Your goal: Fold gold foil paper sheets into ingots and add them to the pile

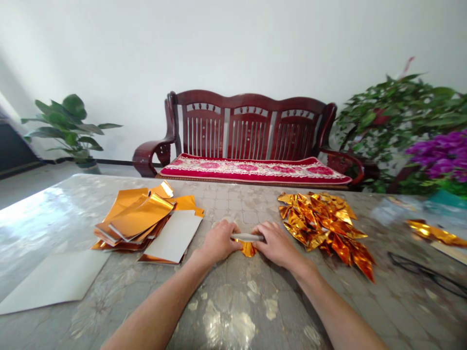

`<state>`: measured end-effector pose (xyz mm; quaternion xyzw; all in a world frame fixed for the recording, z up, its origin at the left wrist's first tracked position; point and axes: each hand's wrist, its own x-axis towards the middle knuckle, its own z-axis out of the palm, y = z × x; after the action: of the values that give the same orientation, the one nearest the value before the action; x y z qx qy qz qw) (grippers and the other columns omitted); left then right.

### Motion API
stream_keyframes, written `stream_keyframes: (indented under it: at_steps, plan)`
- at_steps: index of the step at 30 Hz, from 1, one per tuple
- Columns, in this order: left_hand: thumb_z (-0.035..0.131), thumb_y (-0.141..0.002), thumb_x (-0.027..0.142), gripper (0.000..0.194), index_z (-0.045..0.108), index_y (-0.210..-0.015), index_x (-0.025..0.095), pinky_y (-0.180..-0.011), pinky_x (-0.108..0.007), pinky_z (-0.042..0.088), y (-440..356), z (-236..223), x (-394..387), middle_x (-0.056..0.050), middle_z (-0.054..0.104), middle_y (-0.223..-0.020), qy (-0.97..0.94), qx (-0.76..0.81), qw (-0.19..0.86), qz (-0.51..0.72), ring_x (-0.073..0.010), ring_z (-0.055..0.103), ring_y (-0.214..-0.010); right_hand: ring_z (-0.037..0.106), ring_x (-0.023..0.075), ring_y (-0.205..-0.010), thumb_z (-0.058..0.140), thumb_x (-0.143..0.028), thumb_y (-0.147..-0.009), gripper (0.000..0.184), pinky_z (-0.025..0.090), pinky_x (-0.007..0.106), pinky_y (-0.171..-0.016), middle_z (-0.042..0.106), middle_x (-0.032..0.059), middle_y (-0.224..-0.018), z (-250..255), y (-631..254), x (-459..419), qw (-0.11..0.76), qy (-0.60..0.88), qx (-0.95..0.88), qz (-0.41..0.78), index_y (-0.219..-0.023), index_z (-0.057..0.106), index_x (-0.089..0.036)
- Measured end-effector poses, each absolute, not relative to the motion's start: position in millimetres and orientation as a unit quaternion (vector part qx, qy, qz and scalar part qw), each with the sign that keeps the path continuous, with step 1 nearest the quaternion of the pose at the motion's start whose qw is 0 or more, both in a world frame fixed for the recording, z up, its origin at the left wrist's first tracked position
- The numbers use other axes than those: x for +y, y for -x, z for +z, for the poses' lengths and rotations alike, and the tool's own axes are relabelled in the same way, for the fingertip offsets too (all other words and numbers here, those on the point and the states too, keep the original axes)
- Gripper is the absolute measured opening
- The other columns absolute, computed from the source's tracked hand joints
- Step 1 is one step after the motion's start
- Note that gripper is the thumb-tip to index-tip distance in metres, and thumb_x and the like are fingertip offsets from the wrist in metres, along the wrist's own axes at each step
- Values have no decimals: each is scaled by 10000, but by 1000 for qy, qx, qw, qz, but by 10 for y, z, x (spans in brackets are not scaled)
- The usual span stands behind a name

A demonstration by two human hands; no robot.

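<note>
Foil (248,249): our left hand (221,238) and right hand (275,241) pinch either end, likely steadying it.
Sheets (144,210): left of both, likely for reach.
Folded pile (321,221): right, seemingly kept apart.

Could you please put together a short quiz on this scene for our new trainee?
1. What do the left hand and the right hand hold between them?

2. True or false: a pile of folded gold pieces lies on the table to the right of both hands.

3. Which of these is to the left of the left hand?
A) the glasses
B) the stack of gold and white sheets
C) the purple flowers

Key:
1. A piece of gold foil with a pale strip above it.
2. True.
3. B.
</note>
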<state>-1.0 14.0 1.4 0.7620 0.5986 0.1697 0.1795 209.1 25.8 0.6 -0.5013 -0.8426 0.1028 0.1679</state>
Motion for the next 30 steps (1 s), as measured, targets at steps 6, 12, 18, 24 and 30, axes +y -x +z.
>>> stream_keyframes:
  at_steps: [6, 12, 18, 24, 30]
  plan:
    - [753, -708, 334, 278, 662, -937, 205, -774, -290, 433, 6, -39, 164, -19, 635, -903, -762, 591, 168, 204, -210, 593, -904, 530, 196, -915, 644, -149, -806, 87, 384, 298, -784, 634, 10, -902, -3, -2086, 244, 188, 483, -850, 88, -852, 625, -221]
    - [712, -757, 221, 72, 659, -790, 186, -722, -272, 414, 21, -131, 145, -1, 639, -777, -778, 538, 181, 270, -173, 585, -792, 526, 199, -894, 621, -167, -870, 85, 392, 308, -770, 615, 6, -841, -51, -2113, 211, 204, 450, -867, 65, -817, 634, -233]
    - [612, -862, 165, 98, 667, -784, 190, -776, -272, 424, 62, -123, 57, -18, 646, -835, -807, 500, 145, 278, -179, 585, -887, 508, 211, -892, 581, -187, -933, 115, 396, 313, -766, 601, 38, -857, -60, -2126, 137, 202, 413, -888, -3, -847, 648, -223]
    - [503, -953, 198, 206, 629, -791, 197, -759, -282, 413, 49, -70, -17, -28, 650, -882, -847, 487, 41, 208, -187, 570, -891, 491, 201, -838, 552, -187, -956, 186, 380, 307, -726, 572, 39, -807, -79, -2124, 110, 201, 388, -898, -55, -789, 635, -191]
    - [486, -961, 220, 221, 641, -806, 193, -741, -306, 407, 45, -46, -73, -45, 657, -868, -863, 478, -25, 160, -202, 569, -865, 502, 200, -851, 496, -147, -970, 214, 401, 303, -747, 572, 46, -819, -118, -2173, 87, 202, 370, -906, -24, -866, 678, -189]
